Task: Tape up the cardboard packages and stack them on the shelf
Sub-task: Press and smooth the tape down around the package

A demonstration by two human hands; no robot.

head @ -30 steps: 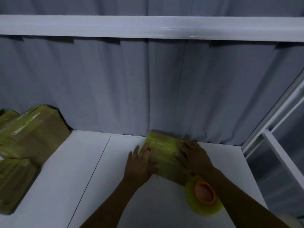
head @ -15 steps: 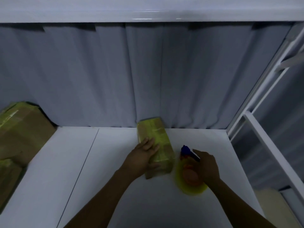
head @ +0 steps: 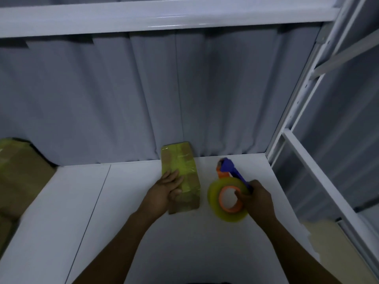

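A small cardboard package [head: 180, 167] wrapped in yellow tape lies on the white shelf board [head: 127, 222], its far end against the grey curtain. My left hand [head: 164, 193] rests on the package's near left part, fingers laid over the top and thumb by its near end. To the right, my right hand [head: 256, 199] grips a tape dispenser [head: 227, 193] with a yellow tape roll, orange core and blue handle, held just above the board beside the package.
Larger taped cardboard packages [head: 18, 171] are stacked at the left edge of the shelf. A white shelf beam [head: 164, 19] crosses overhead. The white upright frame [head: 297, 111] bounds the right side, with a beige surface [head: 336, 249] below it.
My right hand left the package and picked up the tape dispenser, lifting it to the right of the package. My left hand stayed on the package, which now lies lengthwise toward the curtain.
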